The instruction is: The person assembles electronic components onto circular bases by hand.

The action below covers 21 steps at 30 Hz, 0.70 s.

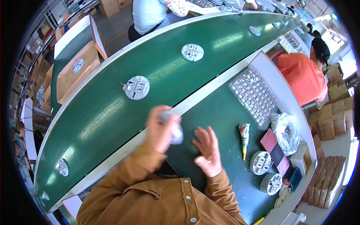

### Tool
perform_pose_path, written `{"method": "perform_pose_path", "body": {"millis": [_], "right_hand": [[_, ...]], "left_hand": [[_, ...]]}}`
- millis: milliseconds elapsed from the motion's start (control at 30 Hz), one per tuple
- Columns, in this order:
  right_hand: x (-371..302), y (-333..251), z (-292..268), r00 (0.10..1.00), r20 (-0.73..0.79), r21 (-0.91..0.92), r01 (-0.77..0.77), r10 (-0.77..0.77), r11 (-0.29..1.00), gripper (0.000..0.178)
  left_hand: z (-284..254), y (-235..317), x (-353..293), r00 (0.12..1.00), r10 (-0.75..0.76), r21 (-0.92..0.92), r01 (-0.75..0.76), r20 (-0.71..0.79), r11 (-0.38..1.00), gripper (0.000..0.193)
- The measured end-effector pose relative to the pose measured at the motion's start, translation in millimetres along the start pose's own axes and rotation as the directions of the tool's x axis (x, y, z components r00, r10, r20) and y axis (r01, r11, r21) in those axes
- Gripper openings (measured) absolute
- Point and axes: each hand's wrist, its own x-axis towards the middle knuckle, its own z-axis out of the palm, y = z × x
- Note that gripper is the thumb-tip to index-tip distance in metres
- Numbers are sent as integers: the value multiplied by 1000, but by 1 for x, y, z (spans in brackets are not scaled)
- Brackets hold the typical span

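My left hand (158, 129) is closed around a blurred grey-white piece (177, 134), just above the white rail at the conveyor's near side. Its exact kind does not show. To the right, my right hand (209, 154) is held over the green work surface (210, 108) with its fingers spread and nothing in them. Beyond my left hand, a round light-grey fixture (136, 88) carrying small parts sits on the green conveyor belt (108, 112), and a similar fixture (192, 52) lies farther along.
A clear tray of small parts (255, 95) lies at the far right. Nearer are a tapered bag with a yellow tip (244, 140), a plastic bag (287, 131), a pink block (269, 140), and two round fixtures (261, 163). A person in orange (302, 75) sits beyond the partition.
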Motion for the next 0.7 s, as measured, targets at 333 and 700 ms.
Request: {"method": "perform_pose_path", "body": {"millis": [333, 700], "right_hand": [[-2, -29, -25, 843, -520, -23, -172, 135, 985, 54], [-7, -113, -72, 907, -366, -866, -249, -210, 433, 47]], "left_hand": [[39, 9, 26, 510, -461, 473, 115, 726, 873, 48], [60, -43, 28, 692, 234, 361, -599, 683, 715, 20]]}}
